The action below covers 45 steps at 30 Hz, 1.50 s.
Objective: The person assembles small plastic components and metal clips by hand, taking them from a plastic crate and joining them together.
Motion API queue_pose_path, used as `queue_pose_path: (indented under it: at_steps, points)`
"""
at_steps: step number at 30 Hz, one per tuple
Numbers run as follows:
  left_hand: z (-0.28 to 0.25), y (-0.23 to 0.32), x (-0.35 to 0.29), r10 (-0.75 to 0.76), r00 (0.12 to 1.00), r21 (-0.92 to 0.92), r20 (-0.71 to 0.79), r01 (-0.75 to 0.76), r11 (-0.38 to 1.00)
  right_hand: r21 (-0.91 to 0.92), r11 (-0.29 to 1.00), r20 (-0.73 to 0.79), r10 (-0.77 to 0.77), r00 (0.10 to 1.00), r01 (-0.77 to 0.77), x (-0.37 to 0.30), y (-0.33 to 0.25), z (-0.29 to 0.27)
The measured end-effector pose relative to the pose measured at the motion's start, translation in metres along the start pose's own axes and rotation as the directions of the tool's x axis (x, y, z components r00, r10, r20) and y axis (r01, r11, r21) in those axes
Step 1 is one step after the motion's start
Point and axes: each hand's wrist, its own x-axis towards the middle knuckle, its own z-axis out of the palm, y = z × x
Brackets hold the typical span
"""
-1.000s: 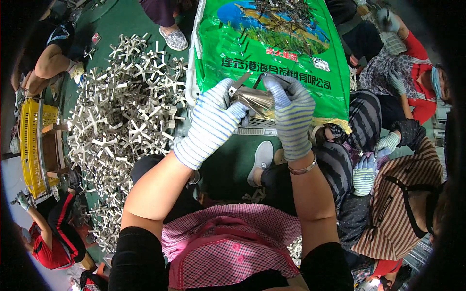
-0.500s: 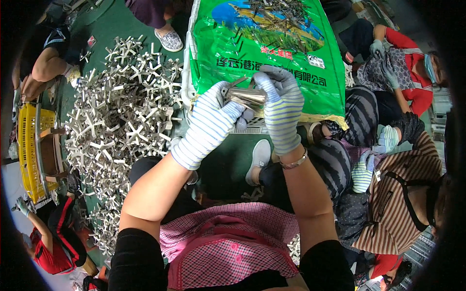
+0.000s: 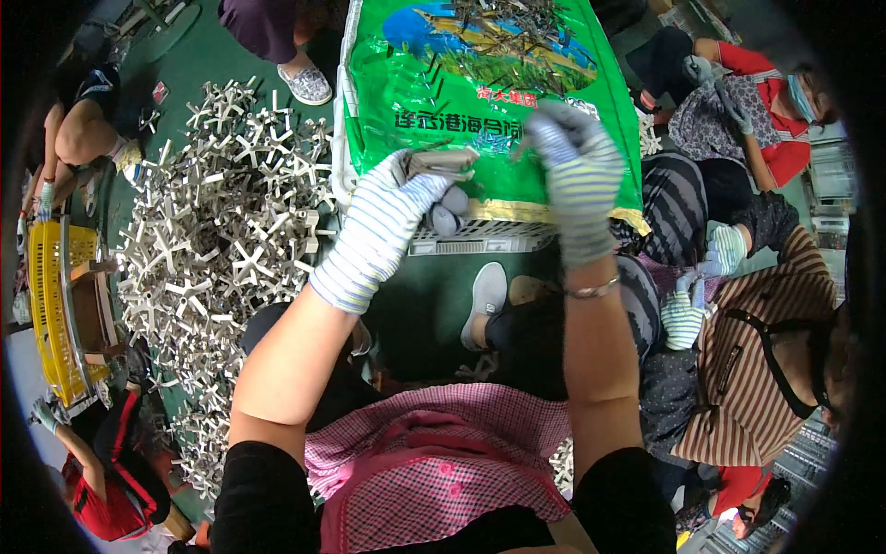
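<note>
My left hand [image 3: 383, 222], in a white and blue striped glove with grey fingertips, is closed around a greyish bundle of thin metal pieces [image 3: 443, 163] in front of the green sack. The bundle's near end is hidden by the fingers. My right hand [image 3: 580, 180], gloved alike, is apart from it to the right, over the sack's lower part. Motion smears its bent fingers, and whether they pinch anything is unclear. Thin dark slivers [image 3: 517, 26] lie scattered on the far part of the green printed sack [image 3: 378, 88].
A white plastic crate [image 3: 484, 242] sits under the sack. To the left, a large heap of pale star-shaped parts [image 3: 189, 291] covers the floor. A yellow basket [image 3: 48, 309] stands beyond it. Co-workers sit on both sides, including one in a striped top [image 3: 748, 397] at the right.
My right hand has moved off the bundle to the right, away from my left hand. My left hand keeps the bundle and has shifted slightly left in the view.
</note>
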Motion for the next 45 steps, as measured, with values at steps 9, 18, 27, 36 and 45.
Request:
queue_pose_path:
  at_steps: [9,18,27,36,45]
  points:
    - [-0.012,0.015,0.007,-0.153,0.988,-0.194,0.019,0.154,0.969,-0.653,-0.338,0.555,0.396,0.732,0.678,0.102,0.010,-0.112]
    - [-0.025,0.022,0.005,-0.074,0.987,-0.331,0.143,0.118,0.936,-0.725,-0.319,0.466,0.425,0.776,0.610,0.097,0.001,-0.114]
    - [-0.016,0.028,-0.007,-0.145,0.955,-0.389,0.258,0.240,0.890,-0.460,0.869,0.374,0.002,0.927,0.184,-0.009,-0.031,0.025]
    - [-0.026,-0.001,-0.001,-0.051,0.977,-0.111,0.207,0.075,0.991,-0.442,0.725,0.544,-0.251,0.801,0.527,-0.013,-0.019,0.058]
    - [-0.014,0.008,-0.001,-0.152,0.965,-0.350,0.214,0.221,0.910,-0.395,0.899,0.320,-0.060,0.945,0.191,-0.021,-0.005,0.047]
